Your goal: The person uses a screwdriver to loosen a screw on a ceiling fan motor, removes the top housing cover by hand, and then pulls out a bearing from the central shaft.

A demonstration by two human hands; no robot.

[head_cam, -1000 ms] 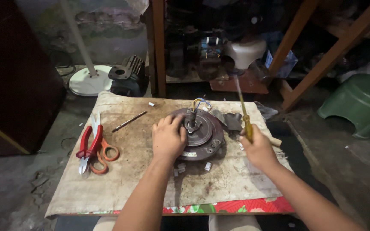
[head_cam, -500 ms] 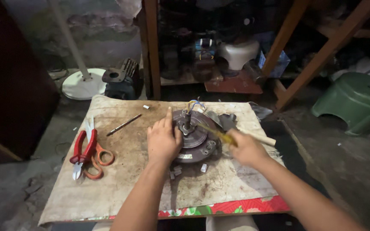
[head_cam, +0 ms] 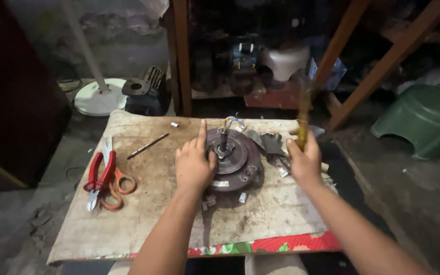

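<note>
A cluttered, dim repair workshop; a stained low worktop [head_cam: 143, 214] carries a dismantled round motor [head_cam: 235, 160], red pliers [head_cam: 100, 173] and scissors [head_cam: 118, 186] near its left edge; wooden shelving [head_cam: 182, 56] behind holds old machine parts.

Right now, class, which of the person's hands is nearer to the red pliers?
Left. The left hand rests on the round motor, across a stretch of board from the red pliers. The right hand is beyond the motor, gripping a yellow-handled tool.

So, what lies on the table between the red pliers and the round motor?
In the head view, a thin metal rod lies between the red pliers and the round motor, on stained bare table.
</note>
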